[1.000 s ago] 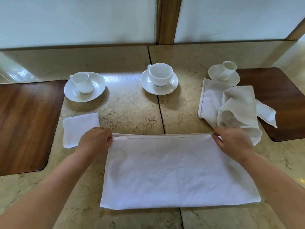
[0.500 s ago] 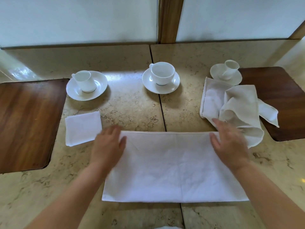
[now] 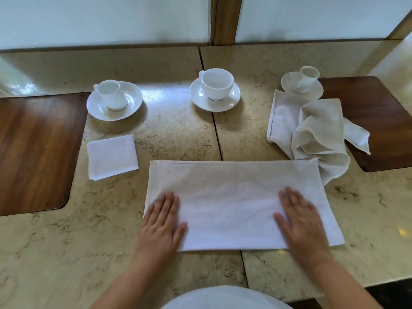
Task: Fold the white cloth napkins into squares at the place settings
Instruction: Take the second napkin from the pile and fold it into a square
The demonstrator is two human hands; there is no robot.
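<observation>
A white cloth napkin (image 3: pixel 231 197), folded into a long rectangle, lies flat on the marble table in front of me. My left hand (image 3: pixel 161 226) presses flat on its near left part, fingers straight. My right hand (image 3: pixel 301 219) lies flat on its near right part, fingers straight too. A small square folded napkin (image 3: pixel 111 156) sits to the left, below the left cup. A crumpled pile of unfolded napkins (image 3: pixel 312 130) lies at the right, touching the long napkin's far right corner.
Three white cups on saucers stand along the back: left (image 3: pixel 113 99), middle (image 3: pixel 216 88), right (image 3: pixel 305 82). Dark wooden insets sit at the left (image 3: pixel 33 150) and right (image 3: pixel 379 121). A seam in the marble table (image 3: pixel 178 134) runs under the napkin.
Both hands let go of the napkin's far corners and slid toward me over the cloth, fingers straightening. They now press flat near its near edge.
</observation>
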